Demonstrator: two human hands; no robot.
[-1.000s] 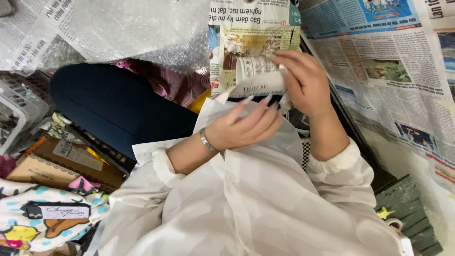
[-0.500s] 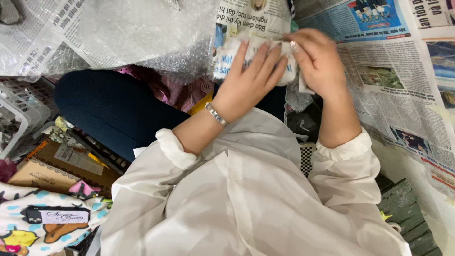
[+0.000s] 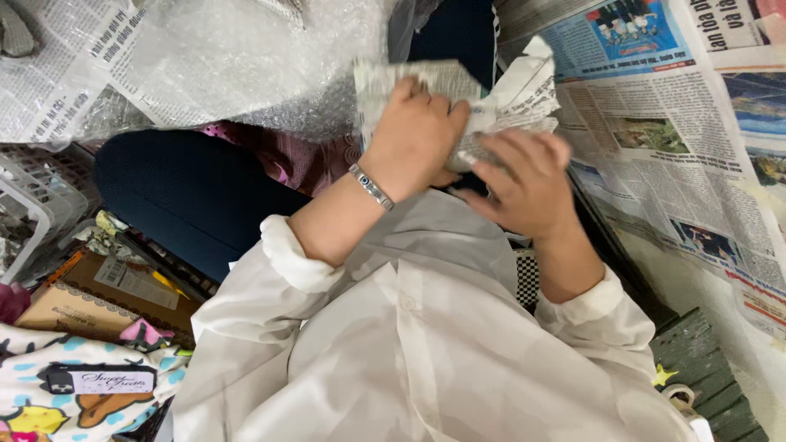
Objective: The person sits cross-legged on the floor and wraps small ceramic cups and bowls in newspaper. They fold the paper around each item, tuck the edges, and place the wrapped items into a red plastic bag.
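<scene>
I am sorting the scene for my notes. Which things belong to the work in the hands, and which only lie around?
In hand:
- left hand, pressed on the newspaper-wrapped bundle
- right hand, at its crumpled end

Lying about:
- bubble wrap
- spread newspaper
- cardboard box
- white plastic basket
- patterned cloth

- Brown cardboard box, lower left, flat, with a white rectangular label on top.
- Small white label with dark edge on cartoon-print cloth, bottom left.
- Newspaper-wrapped bundle, top centre, grey-white, crumpled, under both hands.
</scene>
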